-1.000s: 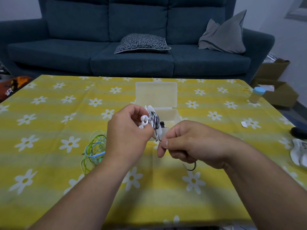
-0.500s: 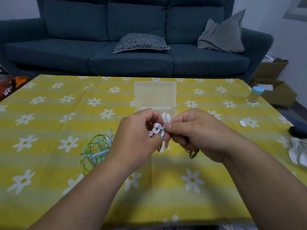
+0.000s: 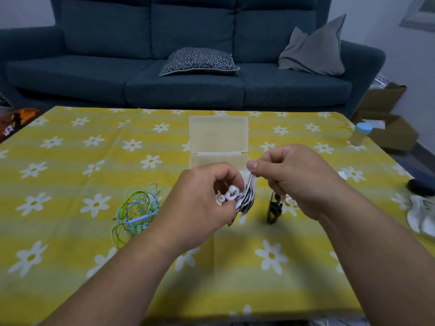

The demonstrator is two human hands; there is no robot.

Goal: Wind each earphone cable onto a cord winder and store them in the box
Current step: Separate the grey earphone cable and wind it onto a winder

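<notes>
The left hand (image 3: 200, 203) grips the winder (image 3: 243, 217), the right hand (image 3: 294, 180) pinches the cable (image 3: 247, 200); slack could unwind it.

Dark blue sofa (image 3: 188, 90) behind table (image 3: 70, 161) (yellow daisy cloth); patterned cushion (image 3: 200, 61), grey cushion (image 3: 313, 50); pale wall (image 3: 400, 67) right.

Table with a yellow daisy-print cloth (image 3: 70, 234); on it an open clear plastic box (image 3: 219, 134), a tangled green-and-blue earphone cable (image 3: 137, 208), and a small blue-lidded jar (image 3: 360, 135).
</notes>
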